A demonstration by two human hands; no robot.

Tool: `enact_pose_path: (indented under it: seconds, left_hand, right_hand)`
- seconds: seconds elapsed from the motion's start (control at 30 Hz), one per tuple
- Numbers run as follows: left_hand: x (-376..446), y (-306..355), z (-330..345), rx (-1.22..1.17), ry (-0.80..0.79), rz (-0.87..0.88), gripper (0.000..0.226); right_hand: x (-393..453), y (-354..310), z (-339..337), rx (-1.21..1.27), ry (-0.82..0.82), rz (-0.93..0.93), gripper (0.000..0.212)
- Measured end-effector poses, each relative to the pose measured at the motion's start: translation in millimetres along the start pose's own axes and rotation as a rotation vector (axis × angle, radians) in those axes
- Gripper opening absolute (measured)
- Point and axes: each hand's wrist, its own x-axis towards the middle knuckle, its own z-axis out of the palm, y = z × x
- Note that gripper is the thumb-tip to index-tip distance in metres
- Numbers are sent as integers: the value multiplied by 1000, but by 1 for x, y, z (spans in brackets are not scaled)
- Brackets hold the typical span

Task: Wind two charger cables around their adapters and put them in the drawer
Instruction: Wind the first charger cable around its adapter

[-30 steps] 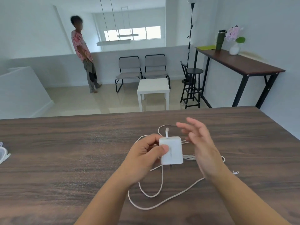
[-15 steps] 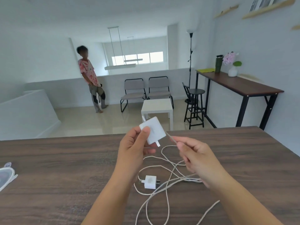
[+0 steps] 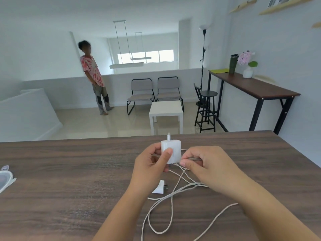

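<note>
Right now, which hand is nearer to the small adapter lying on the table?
Left. The left hand is raised just above the small adapter; the right hand, pinching a cable, is farther to its right.

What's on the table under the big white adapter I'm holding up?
Loose white cable and a smaller adapter lie on the table. My left hand hides what is directly beneath.

Adapter [image 3: 171, 151] turned upright, right hand [image 3: 206, 168] brought cable [image 3: 192, 159] against its side

No text, label or brand can be read anywhere — not even on the white adapter [image 3: 171, 151]
</note>
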Motion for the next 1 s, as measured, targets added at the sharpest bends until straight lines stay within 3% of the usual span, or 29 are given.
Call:
enact_pose_path:
  seconds: [0.2,0.57,0.77,1.0]
  left_hand:
    - [-13,-4,0,2,-150,-50,17]
    - [-24,-15,-17,-12,-389,-92,29]
    - [-27,-19,-18,-100,-495,-71,35]
    - [-28,-25,-14,-186,-514,-82,38]
  right_hand:
    - [12,5,2,29,-52,-78,11]
    - [20,26,4,263,-172,-16,31]
    - [19,28,4,632,-367,60,19]
    - [14,41,27,969,-311,183,31]
